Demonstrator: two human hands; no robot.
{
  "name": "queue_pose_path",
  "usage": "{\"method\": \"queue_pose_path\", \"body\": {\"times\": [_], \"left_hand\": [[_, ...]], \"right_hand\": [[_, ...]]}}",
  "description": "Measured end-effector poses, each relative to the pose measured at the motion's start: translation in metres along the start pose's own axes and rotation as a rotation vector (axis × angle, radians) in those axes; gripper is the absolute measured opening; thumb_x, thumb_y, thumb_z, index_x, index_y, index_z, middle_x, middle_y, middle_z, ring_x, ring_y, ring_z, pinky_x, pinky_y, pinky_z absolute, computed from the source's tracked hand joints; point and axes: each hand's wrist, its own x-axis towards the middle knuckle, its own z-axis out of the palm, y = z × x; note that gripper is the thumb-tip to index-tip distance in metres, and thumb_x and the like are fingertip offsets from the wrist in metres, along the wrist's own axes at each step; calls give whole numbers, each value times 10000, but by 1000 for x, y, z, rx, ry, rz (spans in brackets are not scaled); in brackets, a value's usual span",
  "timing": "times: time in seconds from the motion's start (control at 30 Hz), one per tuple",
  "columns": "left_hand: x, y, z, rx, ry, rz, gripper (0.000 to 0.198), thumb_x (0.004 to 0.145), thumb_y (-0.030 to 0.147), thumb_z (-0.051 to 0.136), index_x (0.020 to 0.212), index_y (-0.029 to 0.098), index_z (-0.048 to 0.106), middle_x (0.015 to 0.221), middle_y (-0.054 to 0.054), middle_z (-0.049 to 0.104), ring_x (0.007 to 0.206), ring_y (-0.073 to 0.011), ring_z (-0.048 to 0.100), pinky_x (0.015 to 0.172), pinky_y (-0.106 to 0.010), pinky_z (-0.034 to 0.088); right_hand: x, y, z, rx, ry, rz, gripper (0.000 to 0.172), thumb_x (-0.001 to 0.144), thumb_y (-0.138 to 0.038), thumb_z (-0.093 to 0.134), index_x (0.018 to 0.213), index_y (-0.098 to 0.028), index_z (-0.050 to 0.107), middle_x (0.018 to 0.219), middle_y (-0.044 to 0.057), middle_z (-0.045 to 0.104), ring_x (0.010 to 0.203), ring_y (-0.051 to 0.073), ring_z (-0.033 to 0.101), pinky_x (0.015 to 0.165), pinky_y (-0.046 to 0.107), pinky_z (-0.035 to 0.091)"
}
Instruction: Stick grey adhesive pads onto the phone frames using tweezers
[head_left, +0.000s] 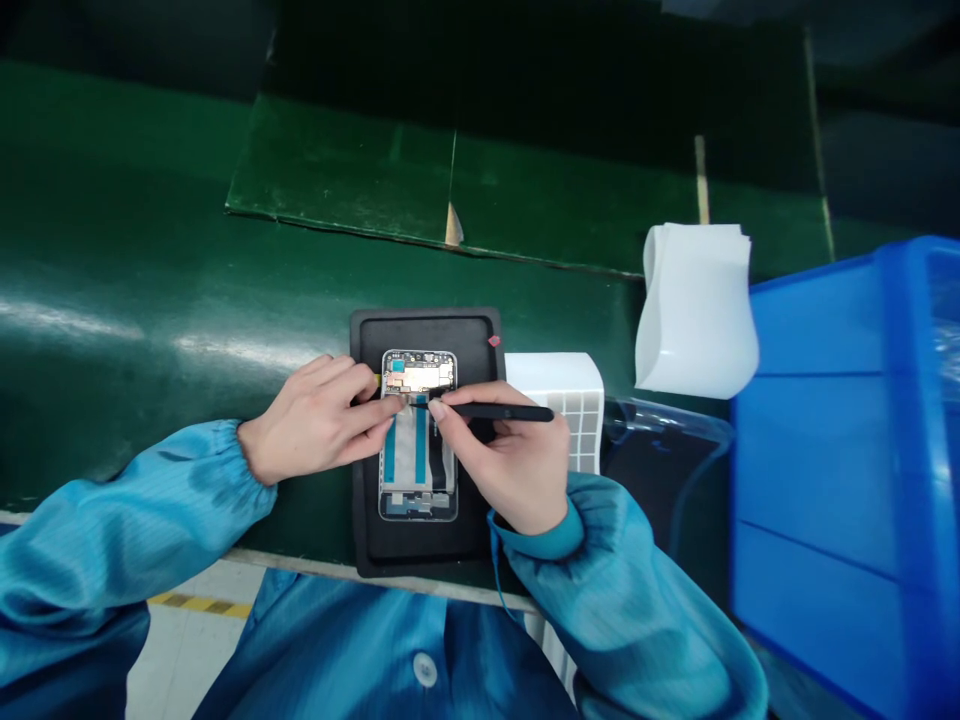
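Note:
An opened smartphone (409,460) lies on a black tray (420,550), its circuit board (424,378) exposed at the top and teal strips (421,450) running down its middle. My left hand (322,415) reaches over the phone's left edge with curled fingers, the index fingertip touching the area just below the board. Whatever those fingers may pinch is too small to make out. Between the thumb and fingers of my right hand (517,460) are black tweezers (502,411), held nearly level. Their tip points left and meets the phone close to my left index fingertip.
Right of the tray lies a white sheet of grey square labels (585,420), partly behind my right hand. Beyond it are a clear plastic bag (667,430), a folded white paper stack (697,310) and a large blue bin (817,450). A raised green board (540,200) spans the back of the green table (187,350).

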Motion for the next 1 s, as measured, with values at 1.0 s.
{"method": "queue_pose_path", "body": {"times": [1.0], "left_hand": [[-2, 0, -7, -62, -117, 61, 251, 932, 369, 587, 1089, 242, 737, 911, -65, 589, 782, -203, 490, 665, -344, 397]], "right_hand": [[-1, 4, 0, 104, 63, 51, 69, 810, -206, 752, 839, -223, 692, 755, -5, 706, 651, 148, 671, 605, 264, 568]]}}
